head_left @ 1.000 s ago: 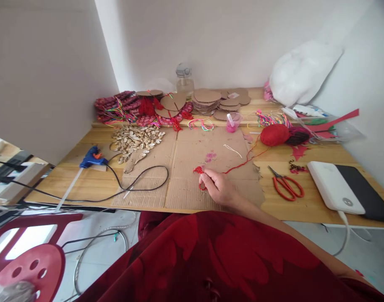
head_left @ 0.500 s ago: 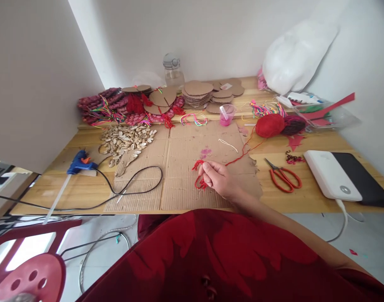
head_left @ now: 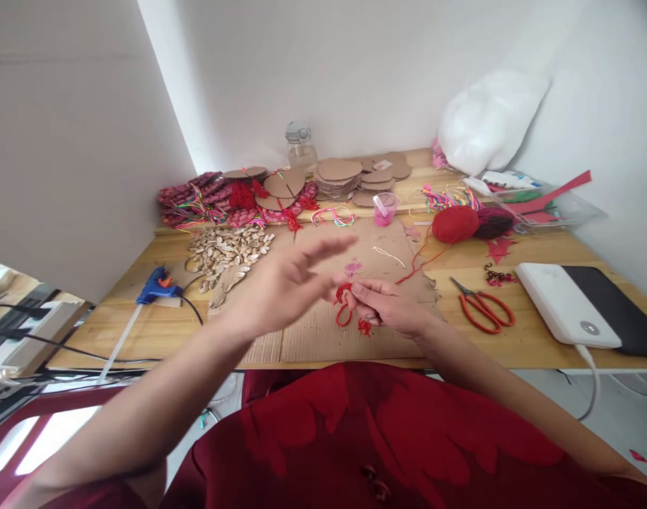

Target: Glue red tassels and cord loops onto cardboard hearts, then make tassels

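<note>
My right hand [head_left: 389, 307] pinches a small knot of red thread [head_left: 346, 302] above the flat cardboard sheet [head_left: 323, 332]. A red strand runs from it across the cardboard toward the red yarn ball [head_left: 455, 224]. My left hand [head_left: 286, 283] hovers just left of the knot, fingers stretched out and apart, holding nothing; it is slightly blurred.
Red scissors [head_left: 481, 307] lie right of the cardboard. A white-and-black device [head_left: 572, 304] sits at the right. A blue glue gun [head_left: 156, 284] with its cable is at the left, beside a heap of seeds [head_left: 228, 249]. Cardboard cutouts [head_left: 338, 177], a jar [head_left: 300, 143] and a white bag [head_left: 487, 120] line the back.
My left arm has come into view from the lower left and reached up beside the thread. My right hand has lifted slightly with the knot.
</note>
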